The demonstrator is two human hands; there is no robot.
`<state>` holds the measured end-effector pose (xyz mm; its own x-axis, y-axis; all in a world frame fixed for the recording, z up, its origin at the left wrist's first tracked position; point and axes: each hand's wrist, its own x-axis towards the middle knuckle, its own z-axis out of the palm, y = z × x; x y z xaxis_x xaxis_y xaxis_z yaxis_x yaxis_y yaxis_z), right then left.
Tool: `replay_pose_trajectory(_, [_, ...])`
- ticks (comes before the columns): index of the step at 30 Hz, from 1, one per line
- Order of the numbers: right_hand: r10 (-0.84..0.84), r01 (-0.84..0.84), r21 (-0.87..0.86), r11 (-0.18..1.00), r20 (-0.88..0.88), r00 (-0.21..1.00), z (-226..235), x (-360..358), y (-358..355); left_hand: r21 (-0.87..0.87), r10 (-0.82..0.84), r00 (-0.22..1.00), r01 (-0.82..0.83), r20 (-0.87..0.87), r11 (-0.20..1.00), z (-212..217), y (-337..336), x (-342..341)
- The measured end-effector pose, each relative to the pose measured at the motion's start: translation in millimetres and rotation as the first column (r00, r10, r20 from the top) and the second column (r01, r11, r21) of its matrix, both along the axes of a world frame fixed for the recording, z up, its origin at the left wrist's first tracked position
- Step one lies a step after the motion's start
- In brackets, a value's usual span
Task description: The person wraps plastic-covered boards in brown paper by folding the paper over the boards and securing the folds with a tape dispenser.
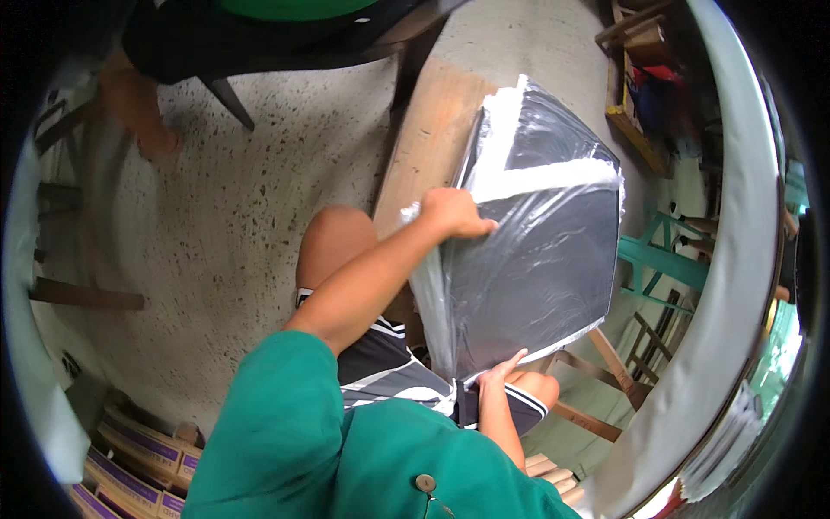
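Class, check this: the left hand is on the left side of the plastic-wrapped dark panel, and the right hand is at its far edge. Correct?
Not quite: the head view shows the right hand at the near edge of the dark panel, not the far one. The left hand is on the panel's left side.

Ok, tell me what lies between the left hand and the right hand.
A dark panel in clear plastic spans from the left hand to the right hand, in the head view.
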<state>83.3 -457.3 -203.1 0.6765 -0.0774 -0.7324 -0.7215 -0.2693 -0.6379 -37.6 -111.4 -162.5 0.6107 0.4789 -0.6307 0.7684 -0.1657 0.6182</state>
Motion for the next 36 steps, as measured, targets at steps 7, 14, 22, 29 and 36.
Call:
replay_pose_trajectory(7, [0.043, -0.041, -0.023, 0.999, 0.074, 0.996, -31, 26, -45, -0.139, 0.006, 0.992, 0.012, 0.129, 0.99, 25, -15, -7])
replay_pose_trajectory(14, [0.0, 0.042, -0.222, 0.974, 0.183, 0.983, -25, 8, -10, -0.37, 0.275, 0.958, -0.23, 0.075, 0.9, -35, 19, 36])
replay_pose_trajectory(22, [0.076, -0.014, -0.314, 0.949, 0.187, 0.979, -32, 18, -21, -0.57, 0.406, 0.876, -0.2, 0.26, 0.797, -87, 30, 56])
replay_pose_trajectory(29, [0.075, -0.058, -0.232, 0.971, 0.067, 0.995, -42, 38, -31, -0.122, 0.98, 0.177, -0.979, -0.089, 0.166, -98, 19, 41])
replay_pose_trajectory(36, [0.078, 0.017, -0.412, 0.911, 0.214, 0.974, -32, 30, -28, -0.54, 0.78, 0.612, -0.703, -0.129, 0.463, -84, 23, 16])
